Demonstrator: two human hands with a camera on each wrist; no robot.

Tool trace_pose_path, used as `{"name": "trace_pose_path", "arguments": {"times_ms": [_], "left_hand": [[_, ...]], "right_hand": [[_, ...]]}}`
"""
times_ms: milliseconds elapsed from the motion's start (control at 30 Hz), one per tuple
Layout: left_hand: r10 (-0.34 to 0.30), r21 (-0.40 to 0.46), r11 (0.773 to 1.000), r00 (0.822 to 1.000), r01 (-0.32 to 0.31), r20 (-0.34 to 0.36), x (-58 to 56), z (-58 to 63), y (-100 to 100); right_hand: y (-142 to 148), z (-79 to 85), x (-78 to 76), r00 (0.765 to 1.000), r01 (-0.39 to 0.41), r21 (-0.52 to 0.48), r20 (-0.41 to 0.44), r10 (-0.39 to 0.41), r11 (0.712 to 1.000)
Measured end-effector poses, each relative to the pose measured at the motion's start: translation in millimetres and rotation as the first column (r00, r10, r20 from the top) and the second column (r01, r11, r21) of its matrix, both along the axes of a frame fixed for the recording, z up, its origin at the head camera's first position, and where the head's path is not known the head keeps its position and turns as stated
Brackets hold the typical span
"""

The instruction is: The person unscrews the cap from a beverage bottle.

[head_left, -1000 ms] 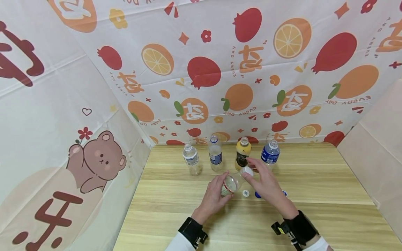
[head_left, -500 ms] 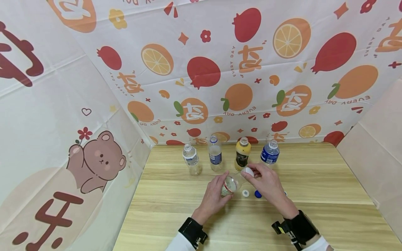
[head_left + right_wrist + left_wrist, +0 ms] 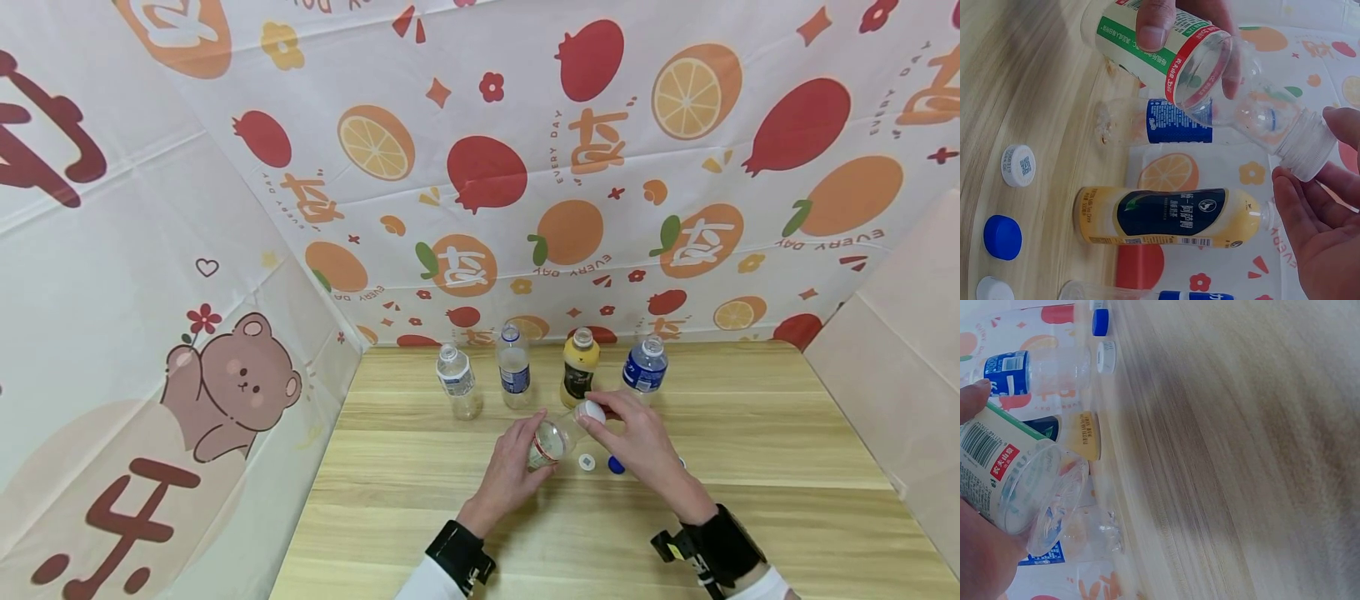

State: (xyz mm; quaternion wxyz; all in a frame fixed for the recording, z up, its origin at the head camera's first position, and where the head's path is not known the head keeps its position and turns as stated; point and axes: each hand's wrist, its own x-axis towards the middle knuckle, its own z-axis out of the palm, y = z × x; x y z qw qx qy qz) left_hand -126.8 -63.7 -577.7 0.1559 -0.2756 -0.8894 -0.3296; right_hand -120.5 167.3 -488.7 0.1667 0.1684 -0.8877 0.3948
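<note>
My left hand (image 3: pixel 512 467) grips a clear plastic bottle (image 3: pixel 550 442) round its body, tilted with its neck to the upper right. The bottle has a cream and green label with a red band (image 3: pixel 1186 65); the left thumb (image 3: pixel 1152 31) presses on that label in the right wrist view. At the bottle's mouth is a whitish cap (image 3: pixel 592 411). My right hand (image 3: pixel 633 433) pinches this cap between thumb and fingers. In the left wrist view, the bottle's base points toward the camera, and the right hand is out of sight.
Behind the hands stand several uncapped bottles: two clear ones (image 3: pixel 459 383) (image 3: pixel 514 367), a yellow one (image 3: pixel 581 362) and a blue-labelled one (image 3: pixel 646 364). Loose on the wooden table (image 3: pixel 420 500) lie a white cap (image 3: pixel 587 462), a blue cap (image 3: pixel 617 465) and another white cap (image 3: pixel 995 289).
The right fingers, spread out beyond the cap a second ago, have drawn in round it. The left hand and the bottle have stayed nearly still.
</note>
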Motion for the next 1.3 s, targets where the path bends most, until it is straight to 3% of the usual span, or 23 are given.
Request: {"name": "trace_pose_path", "arguments": {"times_ms": [533,1000,1133,1300], "left_hand": [[-0.010,0.015,1.000,1.000,0.010,0.015,-1.0,-1.0,-1.7],[-0.016,0.014,1.000,0.999,0.016,0.034,0.0,-0.2,-1.1],[-0.025,0.026,0.999,0.999,0.024,0.045,0.6,1.0,0.1],[-0.022,0.018,1.000,0.999,0.022,0.040,0.2,2.5,1.1]], "right_hand": [[0.6,-2.9,-2.0,0.991,-0.113,0.014,-0.073,0.113,0.994],[2.3,-4.0,-2.8,0.986,-0.155,0.000,-0.057,0.154,0.988],[1.0,-2.5,-1.6,0.991,-0.135,-0.006,-0.017,0.135,0.991],[-2.4,1.4,-1.0,0.991,-0.042,-0.017,0.127,0.044,0.999]]}}
